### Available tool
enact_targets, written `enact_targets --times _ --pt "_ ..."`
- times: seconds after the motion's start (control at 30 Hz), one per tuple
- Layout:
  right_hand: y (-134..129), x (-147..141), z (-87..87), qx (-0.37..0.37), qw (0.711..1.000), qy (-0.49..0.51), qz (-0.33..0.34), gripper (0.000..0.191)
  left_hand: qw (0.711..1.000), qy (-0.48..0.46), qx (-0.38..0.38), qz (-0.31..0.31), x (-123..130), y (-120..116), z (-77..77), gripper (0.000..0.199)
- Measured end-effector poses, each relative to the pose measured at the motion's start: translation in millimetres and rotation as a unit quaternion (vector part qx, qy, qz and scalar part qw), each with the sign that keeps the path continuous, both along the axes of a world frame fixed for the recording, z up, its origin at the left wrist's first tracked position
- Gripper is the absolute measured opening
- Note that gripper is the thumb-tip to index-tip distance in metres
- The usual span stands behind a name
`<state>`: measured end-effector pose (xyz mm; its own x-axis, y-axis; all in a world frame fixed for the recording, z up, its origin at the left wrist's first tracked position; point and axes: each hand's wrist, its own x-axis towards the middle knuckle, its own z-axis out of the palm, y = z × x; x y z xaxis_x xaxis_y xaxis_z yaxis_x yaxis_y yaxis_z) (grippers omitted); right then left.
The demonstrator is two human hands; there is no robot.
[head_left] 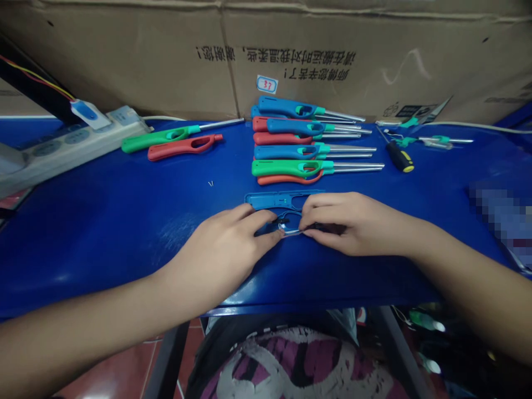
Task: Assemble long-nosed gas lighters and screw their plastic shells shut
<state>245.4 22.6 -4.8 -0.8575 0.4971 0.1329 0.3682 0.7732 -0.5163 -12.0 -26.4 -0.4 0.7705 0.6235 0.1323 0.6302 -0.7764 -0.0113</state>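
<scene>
Both of my hands meet over a small lighter assembly near the front of the blue table. My left hand (pixel 233 244) has its thumb and fingers closed round the left end of a blue shell half (pixel 291 213) with small white and black parts (pixel 283 225) inside. My right hand (pixel 341 221) pinches the right side of the same piece, at a thin wire or clear strip. Just behind my fingertips lies another blue shell half (pixel 266 200), its hollow side up, near my right fingers. My palms hide part of the held piece.
Behind are stacked lighters (pixel 286 168) in green, blue and red. A green lighter (pixel 158 139) and red shell (pixel 178 149) lie left, beside a power strip (pixel 70 141). Two tiny screws (pixel 210 183) lie nearby. At right are a screwdriver (pixel 399 157) and loose parts (pixel 436 141). A cardboard box (pixel 166 61) stands behind.
</scene>
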Motion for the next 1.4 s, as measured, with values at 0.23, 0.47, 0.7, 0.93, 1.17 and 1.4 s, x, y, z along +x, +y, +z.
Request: enact_targets --times 0.23,0.47,0.7,0.93,1.17,1.4 --pt "-1.3 2.0 3.8 0.005 1.0 -0.014 0.014 0.015 0.997 0.041 0.057 -0.021 2.3 -10.3 -6.0 0.034" --pt "-0.5 -1.1 -0.8 0.013 1.0 -0.006 -0.002 0.018 0.997 0.037 0.059 -0.013 5.7 -13.9 -7.1 0.034" --pt "-3.8 -5.4 -0.9 0.042 0.998 -0.032 -0.019 0.017 0.998 0.052 0.036 -0.006 3.6 -18.9 -8.8 0.048" --pt "-0.4 -13.3 -10.4 0.068 0.995 0.008 -0.069 0.014 0.997 -0.016 0.058 -0.044 -2.2 -18.2 -10.3 0.043" --pt "-2.3 -12.5 -13.5 0.113 0.991 -0.015 -0.073 0.017 0.998 -0.059 -0.005 -0.011 -0.5 -16.4 -8.8 0.021" --pt "-2.5 -7.3 -16.4 0.224 0.972 -0.063 -0.031 0.026 0.99 -0.109 -0.061 0.064 -1.5 -11.5 -8.5 0.015"
